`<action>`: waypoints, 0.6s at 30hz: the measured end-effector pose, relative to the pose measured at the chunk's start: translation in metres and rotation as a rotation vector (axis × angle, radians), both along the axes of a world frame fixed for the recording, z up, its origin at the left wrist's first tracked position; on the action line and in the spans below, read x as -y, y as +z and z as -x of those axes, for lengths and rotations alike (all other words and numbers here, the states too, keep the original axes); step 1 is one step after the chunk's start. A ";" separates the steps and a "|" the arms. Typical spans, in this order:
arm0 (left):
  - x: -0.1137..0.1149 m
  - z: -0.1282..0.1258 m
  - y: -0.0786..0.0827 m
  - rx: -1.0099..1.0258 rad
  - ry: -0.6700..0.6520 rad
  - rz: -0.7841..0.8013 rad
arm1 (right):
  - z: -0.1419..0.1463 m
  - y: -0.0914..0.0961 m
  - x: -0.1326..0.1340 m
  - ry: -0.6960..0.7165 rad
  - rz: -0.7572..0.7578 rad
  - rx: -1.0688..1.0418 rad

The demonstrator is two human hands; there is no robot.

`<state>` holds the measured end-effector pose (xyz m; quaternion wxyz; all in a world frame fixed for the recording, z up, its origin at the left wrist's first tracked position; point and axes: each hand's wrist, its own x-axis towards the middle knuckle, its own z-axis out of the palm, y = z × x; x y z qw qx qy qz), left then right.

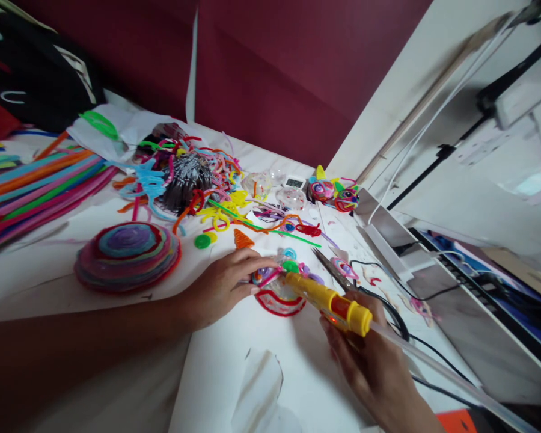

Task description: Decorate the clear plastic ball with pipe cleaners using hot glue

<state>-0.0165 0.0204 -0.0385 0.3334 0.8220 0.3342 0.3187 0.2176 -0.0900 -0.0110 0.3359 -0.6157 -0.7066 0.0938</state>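
Observation:
My right hand [369,361] is closed round a yellow hot glue gun [329,302] with a clear glue stick sticking out behind. Its tip points at a small craft piece [277,288], a clear dome wrapped in coloured pipe cleaners with a red loop round its base. My left hand [223,282] lies on the white table [234,373] and pinches the left side of that piece with its fingertips. Scissors [331,269] lie just beyond the gun's tip.
A coiled multicoloured pipe-cleaner disc [127,255] sits left of my left hand. Behind lies a heap of loose pipe cleaners [187,180], straight ones [36,186] at far left, finished pieces [333,193] at the back. Black cables [401,313] run at the right.

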 end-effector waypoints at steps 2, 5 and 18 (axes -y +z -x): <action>0.000 0.000 0.001 0.005 0.003 0.008 | 0.002 0.001 0.001 -0.003 0.039 -0.032; 0.001 0.000 0.002 0.000 0.004 0.018 | 0.003 0.000 0.002 -0.013 0.055 -0.055; 0.000 0.000 0.002 -0.037 -0.001 -0.036 | 0.003 0.005 0.002 0.025 -0.019 0.014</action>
